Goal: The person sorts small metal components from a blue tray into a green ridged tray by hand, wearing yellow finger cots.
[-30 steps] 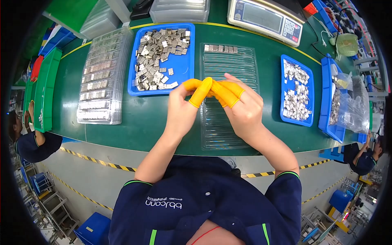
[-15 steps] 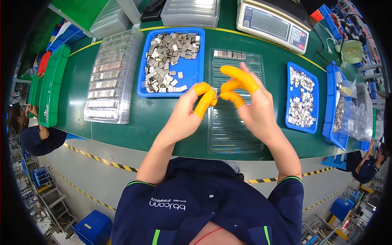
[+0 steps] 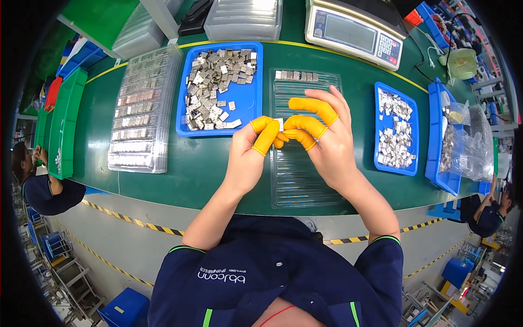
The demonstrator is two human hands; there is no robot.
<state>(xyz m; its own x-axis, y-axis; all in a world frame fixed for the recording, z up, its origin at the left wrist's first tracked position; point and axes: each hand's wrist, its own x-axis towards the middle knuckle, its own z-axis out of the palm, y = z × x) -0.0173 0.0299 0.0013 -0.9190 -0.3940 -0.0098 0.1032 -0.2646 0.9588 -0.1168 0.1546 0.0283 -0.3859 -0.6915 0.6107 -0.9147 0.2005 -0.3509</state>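
Yellow finger cots cover the thumb and fingertips of both hands. My left hand (image 3: 247, 158) pinches a small rectangular silver metal piece (image 3: 280, 125). From the other side, the thumb and a finger of my right hand (image 3: 330, 147) close on the same piece, while its other fingers are raised and bent. Beneath both hands lies a clear ribbed plastic tray (image 3: 305, 188), with a short row of metal pieces (image 3: 297, 76) in its far slot. To the left, a blue tray (image 3: 242, 101) holds many loose metal pieces. Where the fingertips meet, small details are hidden.
A stack of filled clear trays (image 3: 136, 117) stands at left, beside a green bin (image 3: 67, 141). On the right are a blue tray (image 3: 412, 133) of small silver-white parts and a blue bin (image 3: 436, 174). A scale (image 3: 351, 35) sits at the back. Co-workers sit at both sides.
My right hand has come in from slightly apart, and its fingers now meet the piece in my left hand. The piece now shows a pale flat face. The whole view has shifted slightly.
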